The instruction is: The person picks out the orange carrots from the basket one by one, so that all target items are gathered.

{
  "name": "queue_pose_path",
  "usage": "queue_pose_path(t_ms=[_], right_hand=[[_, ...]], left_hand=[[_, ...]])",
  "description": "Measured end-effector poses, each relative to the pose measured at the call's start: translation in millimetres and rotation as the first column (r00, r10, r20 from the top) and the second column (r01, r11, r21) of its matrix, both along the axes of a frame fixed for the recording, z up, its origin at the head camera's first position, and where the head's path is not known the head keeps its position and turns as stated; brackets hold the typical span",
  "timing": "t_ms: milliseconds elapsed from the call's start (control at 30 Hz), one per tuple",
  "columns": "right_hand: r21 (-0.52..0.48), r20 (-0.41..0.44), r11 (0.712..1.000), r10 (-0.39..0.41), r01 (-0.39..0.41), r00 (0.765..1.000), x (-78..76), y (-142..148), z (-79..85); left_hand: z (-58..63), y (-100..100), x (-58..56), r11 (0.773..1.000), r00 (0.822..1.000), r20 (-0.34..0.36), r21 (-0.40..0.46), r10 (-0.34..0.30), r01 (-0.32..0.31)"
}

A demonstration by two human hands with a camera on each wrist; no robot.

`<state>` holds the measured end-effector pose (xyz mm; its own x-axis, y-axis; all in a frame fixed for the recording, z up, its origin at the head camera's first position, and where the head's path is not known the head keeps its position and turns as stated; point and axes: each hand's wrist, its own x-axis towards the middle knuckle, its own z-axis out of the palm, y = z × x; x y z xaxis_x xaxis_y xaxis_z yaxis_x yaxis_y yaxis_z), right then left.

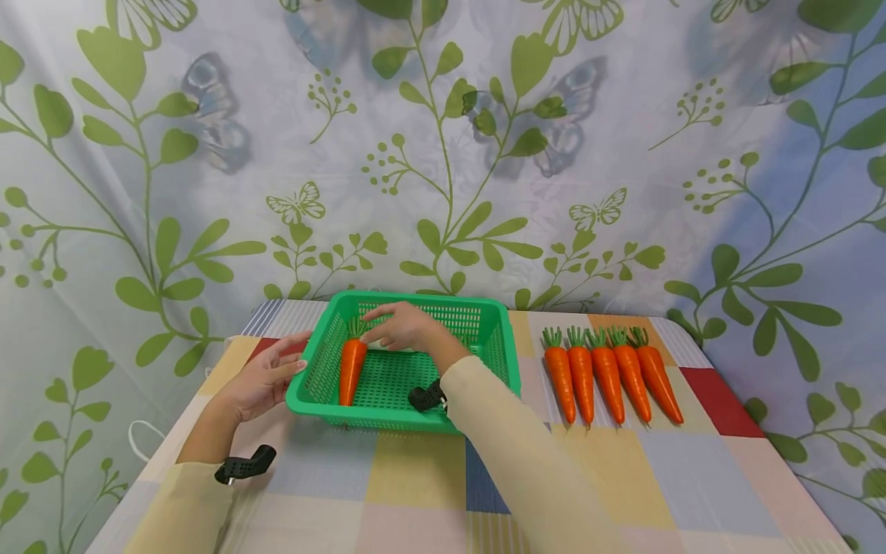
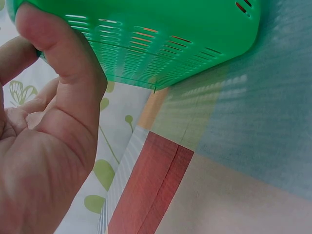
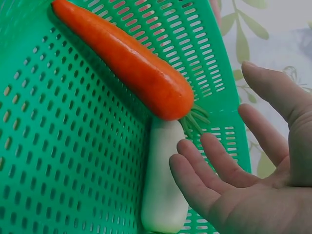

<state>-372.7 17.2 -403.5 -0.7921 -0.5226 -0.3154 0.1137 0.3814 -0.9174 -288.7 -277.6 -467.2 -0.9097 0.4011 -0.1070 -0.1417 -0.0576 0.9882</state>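
Observation:
A green plastic basket (image 1: 515, 362) stands on the table. Inside it, a carrot (image 1: 351, 369) lies along the left wall, its green top toward the far side. A white radish (image 3: 165, 180) lies along the far wall, mostly covered by my right hand in the head view. My right hand (image 1: 404, 327) is over the basket near the carrot's top, fingers loosely extended and holding nothing. At the basket's left side is my left hand (image 1: 263, 381), with thumb and fingertips touching the rim from outside and fingers fairly straight.
Several carrots (image 1: 606, 377) lie side by side on the table to the right of the basket, tops pointing away. A patterned curtain (image 1: 443, 154) hangs behind the checked tablecloth (image 1: 415, 469). A white cable (image 1: 138, 440) loops at the left edge.

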Motion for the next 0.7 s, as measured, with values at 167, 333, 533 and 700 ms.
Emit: queue_pose_path(t_ms=[167,333,533,700], right_hand=[[0.02,0.028,1.0,0.014,-0.014,1.0,-2.6,-4,-2.9],[0.053,0.034,0.998,0.024,-0.025,0.999,-7.1,-7,-7.0],[0.062,0.05,0.998,0.007,-0.01,0.999,-9.5,-10,-12.0],[0.043,0.067,0.999,-0.023,0.02,0.998,-8.6,-13,-16.0]], left_hand=[[0.2,0,-0.1,1.0,1.0,0.0,0.008,-0.005,0.005],[1.2,0,-0.6,1.0,1.0,-0.001,0.01,-0.005,0.005],[0.5,0,-0.6,1.0,1.0,0.005,0.013,0.002,-0.002],[-0.2,1,-1.0,1.0,1.0,0.006,0.008,0.004,-0.004]])
